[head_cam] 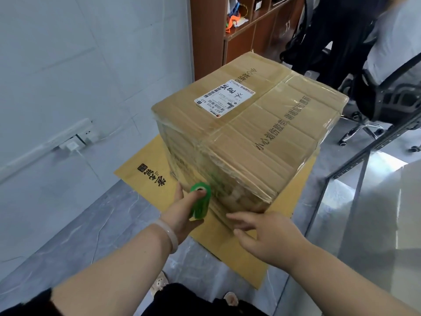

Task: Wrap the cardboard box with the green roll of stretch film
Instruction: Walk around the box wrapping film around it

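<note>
A large brown cardboard box (257, 133) with a white shipping label stands on a flat sheet of cardboard (145, 174) on the floor. Shiny film covers its near side and upper edges. My left hand (182, 213) grips the green roll of stretch film (201, 200), held upright against the box's near left face, thumb in the core. My right hand (262, 231) is open, fingers spread, resting at the box's near bottom corner.
A white wall with a power socket (75, 142) runs along the left. A brown shelf unit (227, 30) stands behind the box. A person sits on an office chair (382, 94) at the right. A glass partition with a metal frame (355, 179) is close on the right.
</note>
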Demonstrator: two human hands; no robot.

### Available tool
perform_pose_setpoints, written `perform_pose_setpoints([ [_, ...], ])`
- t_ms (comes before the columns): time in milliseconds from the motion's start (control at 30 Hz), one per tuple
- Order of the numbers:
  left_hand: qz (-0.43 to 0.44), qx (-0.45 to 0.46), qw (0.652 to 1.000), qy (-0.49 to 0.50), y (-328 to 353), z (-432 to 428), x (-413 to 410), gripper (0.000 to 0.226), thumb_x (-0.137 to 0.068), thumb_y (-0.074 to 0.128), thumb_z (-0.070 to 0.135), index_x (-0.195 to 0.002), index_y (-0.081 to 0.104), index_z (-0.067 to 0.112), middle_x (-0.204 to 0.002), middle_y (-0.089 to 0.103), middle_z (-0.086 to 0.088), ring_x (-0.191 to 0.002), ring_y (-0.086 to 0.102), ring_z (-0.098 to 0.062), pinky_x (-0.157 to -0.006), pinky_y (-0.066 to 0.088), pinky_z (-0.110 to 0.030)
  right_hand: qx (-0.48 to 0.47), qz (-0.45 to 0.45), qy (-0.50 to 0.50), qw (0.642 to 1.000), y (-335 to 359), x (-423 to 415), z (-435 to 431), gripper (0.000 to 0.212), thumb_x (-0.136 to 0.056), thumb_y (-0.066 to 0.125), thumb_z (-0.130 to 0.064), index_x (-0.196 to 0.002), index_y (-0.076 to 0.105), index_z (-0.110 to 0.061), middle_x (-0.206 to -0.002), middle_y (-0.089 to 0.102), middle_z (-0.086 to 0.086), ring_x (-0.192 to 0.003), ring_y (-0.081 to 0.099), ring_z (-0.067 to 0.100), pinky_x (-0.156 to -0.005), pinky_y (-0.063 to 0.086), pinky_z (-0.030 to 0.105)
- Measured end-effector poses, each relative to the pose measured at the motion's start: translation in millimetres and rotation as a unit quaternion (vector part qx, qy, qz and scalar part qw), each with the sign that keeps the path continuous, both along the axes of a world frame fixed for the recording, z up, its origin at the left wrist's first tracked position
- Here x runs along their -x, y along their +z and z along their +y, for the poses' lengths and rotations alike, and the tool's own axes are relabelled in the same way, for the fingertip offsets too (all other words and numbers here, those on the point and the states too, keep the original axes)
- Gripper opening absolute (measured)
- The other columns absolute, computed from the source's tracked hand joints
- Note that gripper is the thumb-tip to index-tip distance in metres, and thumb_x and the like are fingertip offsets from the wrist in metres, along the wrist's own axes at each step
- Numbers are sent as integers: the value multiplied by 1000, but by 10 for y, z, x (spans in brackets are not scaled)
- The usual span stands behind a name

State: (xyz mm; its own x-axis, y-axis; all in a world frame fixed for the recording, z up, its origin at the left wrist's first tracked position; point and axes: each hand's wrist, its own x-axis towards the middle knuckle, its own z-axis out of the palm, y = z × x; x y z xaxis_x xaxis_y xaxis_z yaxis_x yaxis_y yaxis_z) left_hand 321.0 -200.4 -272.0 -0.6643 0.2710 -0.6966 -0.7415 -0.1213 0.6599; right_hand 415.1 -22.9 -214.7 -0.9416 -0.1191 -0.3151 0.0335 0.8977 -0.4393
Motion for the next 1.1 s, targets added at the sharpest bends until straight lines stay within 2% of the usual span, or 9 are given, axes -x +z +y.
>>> perform_pose_setpoints([
  [167, -8, 5, 999, 31, -65, -160, 69, 82, -91, 64, 28, -155, 14, 42, -148, 43, -16, -126, 52, -33, -108, 42, -42, 20, -7, 27, 999, 3, 170, -194, 40, -93, 46, -44, -133, 46, -44, -118, 66, -19, -57, 47, -14, -65, 39, 9],
  [333, -8, 9, 999, 31, -58, -394, 336, 90, -80, 72, 35, -152, 20, 45, -151, 38, -17, -135, 44, -38, -108, 42, -45, 42, -2, 47, 998, -35, 487, -492, 45, -91, 47, -36, -135, 45, -40, -117, 68, -13, -92, 61, -3, -88, 49, 22],
  [400, -11, 17, 1000, 17, -45, -473, 415, 102, -63, 74, 40, -152, 22, 43, -151, 40, -16, -134, 45, -37, -104, 43, -43, 55, -7, 61, 997, -43, 629, -605, 45, -89, 48, -33, -135, 47, -36, -116, 69, -8, -107, 62, 8, -92, 51, 33],
  [567, -9, 63, 998, -23, -68, -637, 477, 106, -48, 73, 46, -146, 32, 44, -146, 47, -13, -133, 47, -36, -87, 51, -45, 53, 0, 76, 996, -73, 819, -748, 42, -89, 46, -30, -131, 49, -30, -113, 70, -3, -105, 64, 17, -87, 53, 38],
  [667, -14, 57, 998, -37, -98, -709, 386, 101, -54, 72, 43, -146, 29, 47, -143, 50, -9, -131, 48, -30, -93, 50, -47, 55, -11, 58, 997, -108, 772, -776, 47, -92, 44, -30, -138, 39, -29, -119, 67, -1, -109, 61, 20, -89, 52, 39],
  [767, -10, 54, 997, -61, -131, -713, 188, 104, -50, 73, 46, -145, 31, 46, -145, 48, -5, -135, 45, -29, -92, 50, -44, 49, -17, 33, 998, -143, 682, -860, 69, -90, 46, -32, -149, 10, -28, -121, 63, 6, -109, 60, 25, -89, 51, 40],
  [833, -16, 23, 999, -28, -141, -673, 93, 103, -52, 75, 37, -146, 34, 41, -138, 55, -4, -122, 56, -27, -99, 50, -47, 68, -32, 22, 997, -147, 639, -911, 79, -88, 50, -30, -150, 1, -29, -125, 59, 9, -111, 58, 25, -91, 49, 37],
  [933, -15, -30, 999, -3, -85, -541, -19, 93, -60, 73, 25, -145, 37, 32, -125, 62, -9, -103, 64, -25, -90, 55, -44, 166, -55, -3, 985, -151, 567, -886, 69, -83, 58, -31, -142, 24, -24, -134, 50, 5, -125, 48, 21, -101, 42, 34],
  [1100, -12, -15, 1000, -4, -86, -427, -254, 105, -57, 75, 27, -150, 27, 35, -142, 51, -12, -116, 59, -29, -103, 48, -46, 196, -42, -41, 979, -251, 328, -673, 50, -79, 64, -32, -123, 40, -26, -121, 59, -5, -111, 58, 9, -94, 49, 33],
])
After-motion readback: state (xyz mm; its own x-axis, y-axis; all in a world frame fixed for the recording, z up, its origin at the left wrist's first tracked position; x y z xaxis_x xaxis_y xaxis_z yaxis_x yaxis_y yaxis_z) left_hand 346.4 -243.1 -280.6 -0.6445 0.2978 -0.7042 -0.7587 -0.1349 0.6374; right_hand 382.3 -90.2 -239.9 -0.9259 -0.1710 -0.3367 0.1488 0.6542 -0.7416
